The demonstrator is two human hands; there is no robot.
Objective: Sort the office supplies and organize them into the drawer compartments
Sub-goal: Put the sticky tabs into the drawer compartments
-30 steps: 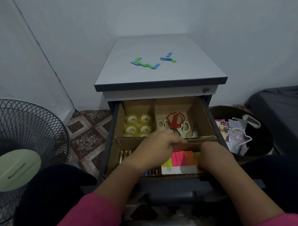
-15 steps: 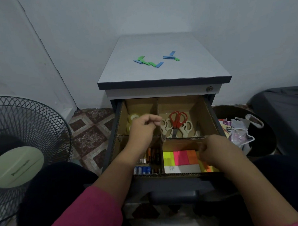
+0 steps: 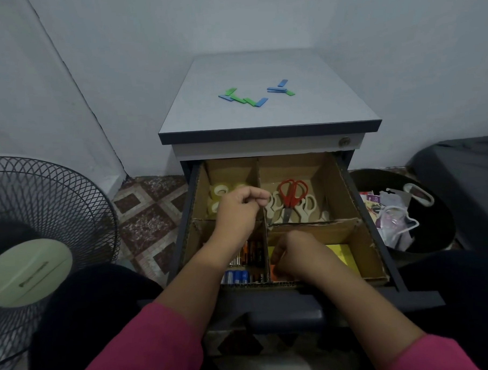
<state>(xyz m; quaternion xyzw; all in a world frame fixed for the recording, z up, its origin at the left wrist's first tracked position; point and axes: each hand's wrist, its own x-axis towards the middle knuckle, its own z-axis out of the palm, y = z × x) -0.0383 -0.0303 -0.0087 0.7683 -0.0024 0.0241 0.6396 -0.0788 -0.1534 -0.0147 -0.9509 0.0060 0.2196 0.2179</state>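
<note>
Drawer (image 3: pixel 346 180), pulled open at frame centre, split by cardboard into four compartments, presumably one kind of supply to each. Upper left: tape rolls (image 3: pixel 219 192), partly hidden. Upper right: scissors (image 3: pixel 291 200), one red pair over pale ones. Lower left: batteries (image 3: pixel 239 276), lying flat, some blue. Lower right: sticky notes (image 3: pixel 341 254), yellow showing, an orange edge at the near left corner. Left hand (image 3: pixel 239 210): fingers curled, thumb against forefinger, raised above the divider between the two upper compartments; whether something small is pinched, cannot tell. Right hand (image 3: pixel 292 255): lowered into the lower right compartment, fingers curled down onto the notes, apparently gripping or straightening the pad; contact hidden beneath the knuckles, so grip not certain. Notes directly under and right of that hand; batteries just left of it across the divider. Clips (image 3: pixel 255 94), green and blue, loose on the cabinet top (image 3: pixel 262 119) at upper centre, well apart from both hands, judged still unsorted. Fan (image 3: pixel 40 221) at left; bin (image 3: pixel 400 214) at right.
</note>
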